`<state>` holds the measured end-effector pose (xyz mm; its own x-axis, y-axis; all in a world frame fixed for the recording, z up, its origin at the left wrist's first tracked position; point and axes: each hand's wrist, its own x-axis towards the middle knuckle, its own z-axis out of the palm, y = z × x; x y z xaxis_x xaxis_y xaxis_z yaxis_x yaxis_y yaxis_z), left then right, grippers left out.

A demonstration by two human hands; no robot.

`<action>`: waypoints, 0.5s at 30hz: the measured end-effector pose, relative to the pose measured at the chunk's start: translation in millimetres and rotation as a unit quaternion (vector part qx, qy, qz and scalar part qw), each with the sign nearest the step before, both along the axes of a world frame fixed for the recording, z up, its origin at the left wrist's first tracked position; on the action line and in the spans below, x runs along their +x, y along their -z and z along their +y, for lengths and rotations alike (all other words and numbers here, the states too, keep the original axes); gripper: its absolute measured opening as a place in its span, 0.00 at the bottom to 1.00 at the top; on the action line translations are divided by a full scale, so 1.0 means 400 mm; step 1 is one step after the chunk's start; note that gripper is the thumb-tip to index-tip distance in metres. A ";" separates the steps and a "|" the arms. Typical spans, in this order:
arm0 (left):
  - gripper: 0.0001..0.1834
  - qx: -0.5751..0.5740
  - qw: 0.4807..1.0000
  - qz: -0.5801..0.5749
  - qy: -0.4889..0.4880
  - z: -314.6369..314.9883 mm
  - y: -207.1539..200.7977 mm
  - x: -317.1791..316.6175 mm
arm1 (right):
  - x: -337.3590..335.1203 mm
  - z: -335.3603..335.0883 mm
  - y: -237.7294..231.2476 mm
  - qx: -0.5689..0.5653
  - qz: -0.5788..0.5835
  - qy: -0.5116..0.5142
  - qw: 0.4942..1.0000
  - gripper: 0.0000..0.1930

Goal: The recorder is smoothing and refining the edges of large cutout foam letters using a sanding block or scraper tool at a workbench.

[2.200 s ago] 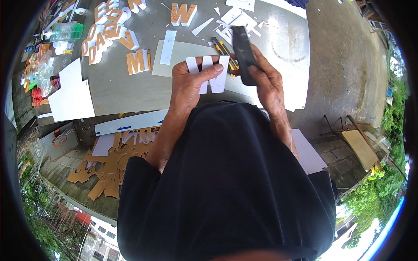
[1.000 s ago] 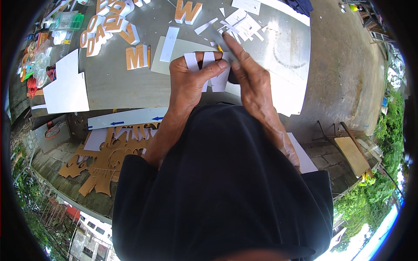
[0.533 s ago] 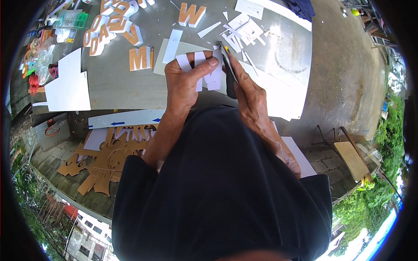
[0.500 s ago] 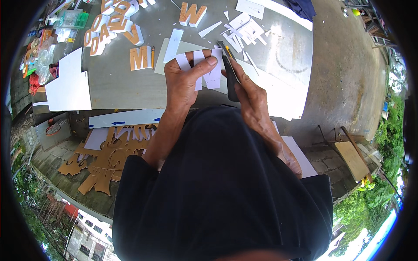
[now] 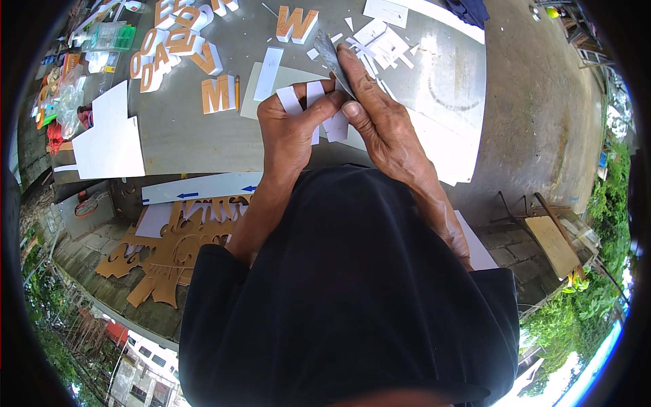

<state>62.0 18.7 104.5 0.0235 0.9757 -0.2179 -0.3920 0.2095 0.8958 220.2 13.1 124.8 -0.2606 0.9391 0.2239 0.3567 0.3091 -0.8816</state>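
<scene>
My left hand (image 5: 288, 139) grips a white cut-out letter (image 5: 314, 93) over the table, thumb across its face and fingers behind. The piece has several straight arms and stands on edge toward the right. My right hand (image 5: 393, 132) pinches a thin dark grey strip (image 5: 330, 60), which looks like sandpaper, with the index finger stretched along it. The strip slants up and left and lies against the letter's right edge, by my left thumb tip. Its lower end is hidden by my right hand.
Finished block letters (image 5: 218, 95) with brown faces and white sides stand at the table's back left, a pencil (image 5: 237, 91) beside them. White offcuts (image 5: 383, 44) lie behind my right hand. A white sheet (image 5: 108, 139) is at left. Brown cut-out board (image 5: 173, 244) lies below the table.
My right hand has pushed the grey strip up and to the left along the letter's edge, and the strip now tilts more. My left hand has barely shifted, still holding the letter.
</scene>
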 end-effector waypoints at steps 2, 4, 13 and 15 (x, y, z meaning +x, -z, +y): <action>0.14 -0.002 1.000 0.000 -0.001 0.002 0.007 0.007 | -0.007 0.002 0.007 0.035 -0.012 -0.001 0.999 0.28; 0.13 -0.007 0.999 -0.040 -0.030 0.000 0.017 0.020 | -0.025 -0.007 0.010 0.046 -0.061 0.070 0.995 0.27; 0.12 -0.009 0.996 -0.043 -0.072 0.010 0.007 0.022 | 0.007 -0.042 -0.006 -0.145 -0.030 0.145 0.978 0.21; 0.12 0.007 0.998 -0.032 -0.055 0.006 0.008 0.027 | 0.007 -0.006 -0.046 -0.121 -0.038 0.115 0.985 0.22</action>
